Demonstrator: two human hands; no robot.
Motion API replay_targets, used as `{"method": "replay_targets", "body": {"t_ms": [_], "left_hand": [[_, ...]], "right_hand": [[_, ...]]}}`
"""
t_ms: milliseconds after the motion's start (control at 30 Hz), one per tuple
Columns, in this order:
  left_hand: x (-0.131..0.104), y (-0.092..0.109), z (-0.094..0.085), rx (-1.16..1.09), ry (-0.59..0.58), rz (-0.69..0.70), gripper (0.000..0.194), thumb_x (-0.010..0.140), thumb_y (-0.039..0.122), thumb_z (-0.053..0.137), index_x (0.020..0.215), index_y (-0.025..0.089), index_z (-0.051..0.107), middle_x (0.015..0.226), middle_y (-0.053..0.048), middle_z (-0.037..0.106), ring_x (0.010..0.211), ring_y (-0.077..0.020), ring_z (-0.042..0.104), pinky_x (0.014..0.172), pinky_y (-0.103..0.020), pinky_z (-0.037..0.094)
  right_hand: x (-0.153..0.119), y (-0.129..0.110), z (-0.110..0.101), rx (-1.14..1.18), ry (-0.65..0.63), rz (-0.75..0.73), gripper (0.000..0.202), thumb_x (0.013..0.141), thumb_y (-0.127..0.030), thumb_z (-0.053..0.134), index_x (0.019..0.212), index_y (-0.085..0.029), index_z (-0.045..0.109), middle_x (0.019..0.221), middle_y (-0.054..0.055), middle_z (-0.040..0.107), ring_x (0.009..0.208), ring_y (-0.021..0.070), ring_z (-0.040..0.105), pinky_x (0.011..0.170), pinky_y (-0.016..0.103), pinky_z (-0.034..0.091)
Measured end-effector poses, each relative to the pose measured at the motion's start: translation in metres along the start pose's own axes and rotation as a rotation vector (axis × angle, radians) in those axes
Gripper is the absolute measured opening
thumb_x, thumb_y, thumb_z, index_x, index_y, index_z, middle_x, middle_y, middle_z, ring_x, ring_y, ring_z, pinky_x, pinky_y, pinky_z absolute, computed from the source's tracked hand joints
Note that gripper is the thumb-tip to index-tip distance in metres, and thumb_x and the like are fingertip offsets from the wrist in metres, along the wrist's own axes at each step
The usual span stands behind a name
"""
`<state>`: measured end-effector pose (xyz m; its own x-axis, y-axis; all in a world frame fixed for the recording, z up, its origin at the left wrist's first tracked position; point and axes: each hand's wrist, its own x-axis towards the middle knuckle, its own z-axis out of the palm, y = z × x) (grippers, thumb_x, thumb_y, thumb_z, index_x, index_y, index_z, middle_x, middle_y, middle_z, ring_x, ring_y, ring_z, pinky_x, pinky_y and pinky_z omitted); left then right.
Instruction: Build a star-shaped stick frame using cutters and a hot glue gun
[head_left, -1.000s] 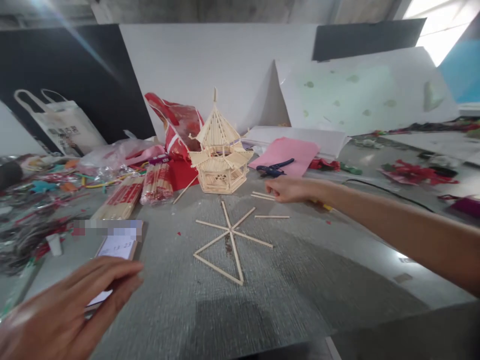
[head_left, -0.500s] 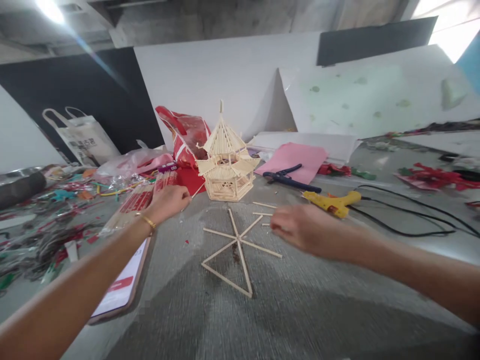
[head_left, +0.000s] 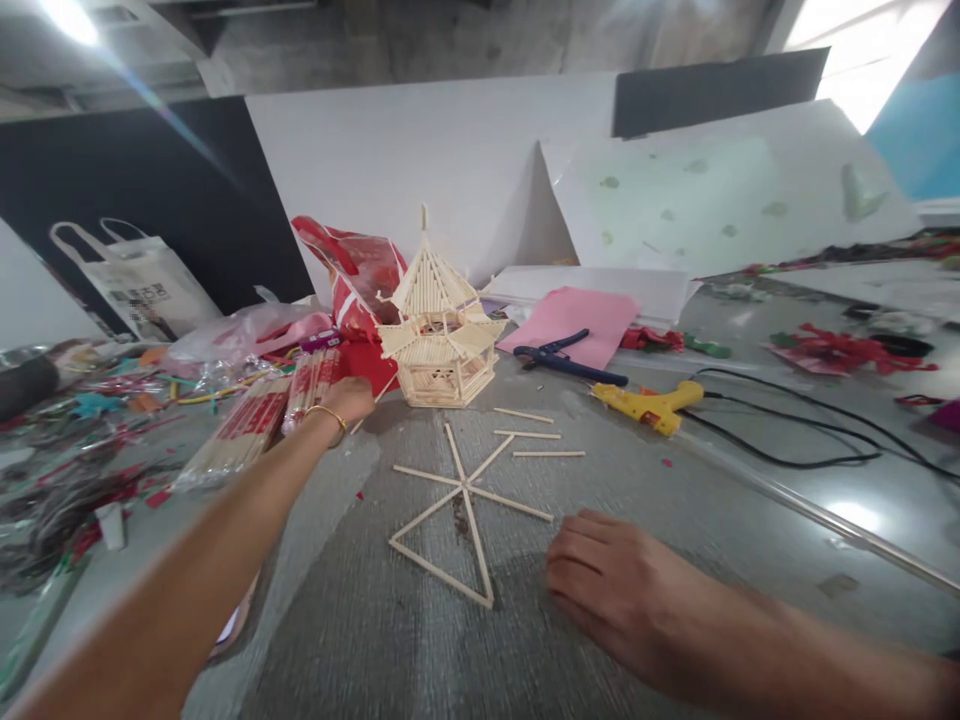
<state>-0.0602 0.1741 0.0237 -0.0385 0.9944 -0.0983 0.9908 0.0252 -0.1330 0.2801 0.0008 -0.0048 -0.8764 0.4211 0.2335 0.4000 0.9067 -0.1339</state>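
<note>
Toward the desk's (head_left: 337,660) near edge, the right hand (head_left: 615,580) has drawn back from three loose sticks (head_left: 527,435), leaving them untouched; its fingers bunch together, tips hidden, so no telling whether they pinch anything. Farther up the desk, the left hand (head_left: 358,397) stays at a slanting stick (head_left: 387,387), its grip hidden too. Between the hands, nearer the right, lies the spoked stick frame (head_left: 465,486); beyond it stands the stick pavilion (head_left: 442,385).

The left arm (head_left: 225,560) hides most of the phone (head_left: 229,632). The left hand (head_left: 352,400) hides its own fingertips. The right hand (head_left: 609,580) is blurry. The black cord (head_left: 802,467) runs off the right edge.
</note>
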Motion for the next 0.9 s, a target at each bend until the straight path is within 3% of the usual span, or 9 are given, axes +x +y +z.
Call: {"method": "replay_targets", "body": {"t_ms": [167, 267, 367, 400, 467, 600, 800, 900], "left_hand": [[-0.020, 0.003, -0.013, -0.080, -0.009, -0.051, 0.029, 0.087, 0.032, 0.055, 0.109, 0.014, 0.056, 0.107, -0.008, 0.059, 0.092, -0.0201, 0.059, 0.077, -0.038, 0.050], [-0.054, -0.005, -0.023, -0.183, -0.005, -0.078, 0.019, 0.079, 0.027, 0.057, 0.075, 0.009, 0.063, 0.075, -0.010, 0.064, 0.072, -0.0194, 0.061, 0.061, -0.027, 0.046], [-0.103, -0.014, -0.025, -0.329, -0.029, -0.098, 0.023, 0.077, 0.030, 0.048, 0.065, 0.014, 0.059, 0.052, -0.002, 0.057, 0.051, -0.0132, 0.054, 0.045, -0.021, 0.036], [-0.120, -0.014, -0.024, -0.417, -0.041, -0.099, 0.025, 0.077, 0.034, 0.046, 0.066, 0.015, 0.058, 0.048, 0.001, 0.053, 0.044, -0.0106, 0.048, 0.042, -0.019, 0.032], [-0.153, -0.010, -0.020, -0.893, -0.114, -0.100, 0.029, 0.075, 0.042, 0.049, 0.067, 0.016, 0.057, 0.041, 0.005, 0.044, 0.035, -0.0070, 0.035, 0.036, -0.018, 0.023], [-0.197, 0.015, -0.016, -1.351, -0.107, -0.107, 0.029, 0.071, 0.043, 0.060, 0.066, 0.015, 0.057, 0.041, 0.006, 0.043, 0.036, -0.0037, 0.032, 0.036, -0.014, 0.021], [-0.215, 0.050, -0.031, -1.625, 0.070, 0.037, 0.020, 0.070, 0.033, 0.066, 0.075, 0.016, 0.056, 0.058, 0.004, 0.056, 0.038, -0.0018, 0.038, 0.036, -0.012, 0.029], [-0.215, 0.066, -0.036, -1.667, 0.087, 0.110, 0.019, 0.071, 0.028, 0.064, 0.083, 0.016, 0.057, 0.062, 0.005, 0.057, 0.038, -0.0016, 0.039, 0.035, -0.012, 0.030]], "right_hand": [[0.004, 0.001, -0.003, 0.034, 0.034, -0.051, 0.015, 0.084, -0.009, 0.041, 0.077, -0.016, 0.053, 0.077, 0.004, 0.055, 0.073, 0.0151, 0.046, 0.070, 0.032, 0.037], [0.003, 0.002, -0.009, 0.048, 0.068, -0.026, 0.019, 0.087, -0.009, 0.039, 0.079, -0.015, 0.056, 0.076, 0.005, 0.055, 0.073, 0.0148, 0.047, 0.070, 0.031, 0.037], [0.000, 0.003, -0.016, 0.044, 0.091, 0.005, 0.024, 0.089, -0.010, 0.036, 0.080, -0.015, 0.057, 0.075, 0.004, 0.056, 0.072, 0.0138, 0.048, 0.068, 0.029, 0.038], [-0.001, 0.004, -0.018, 0.041, 0.101, 0.007, 0.024, 0.089, -0.010, 0.036, 0.080, -0.015, 0.058, 0.075, 0.004, 0.056, 0.072, 0.0136, 0.048, 0.068, 0.029, 0.039], [-0.001, 0.005, -0.020, 0.040, 0.130, 0.008, 0.024, 0.090, -0.012, 0.036, 0.082, -0.016, 0.058, 0.077, 0.004, 0.058, 0.073, 0.0137, 0.050, 0.068, 0.028, 0.041], [0.005, 0.006, -0.025, 0.084, 0.251, 0.078, 0.020, 0.088, -0.011, 0.038, 0.089, -0.016, 0.058, 0.085, 0.005, 0.061, 0.081, 0.0136, 0.055, 0.075, 0.027, 0.045], [0.023, -0.005, -0.043, 0.248, 0.371, 0.255, 0.009, 0.085, -0.018, 0.048, 0.087, -0.018, 0.056, 0.084, 0.002, 0.061, 0.077, 0.0113, 0.055, 0.071, 0.024, 0.045], [0.039, -0.011, -0.055, 0.433, 0.396, 0.320, 0.013, 0.086, -0.028, 0.051, 0.090, -0.018, 0.059, 0.084, 0.002, 0.061, 0.073, 0.0111, 0.054, 0.066, 0.023, 0.044]]}}
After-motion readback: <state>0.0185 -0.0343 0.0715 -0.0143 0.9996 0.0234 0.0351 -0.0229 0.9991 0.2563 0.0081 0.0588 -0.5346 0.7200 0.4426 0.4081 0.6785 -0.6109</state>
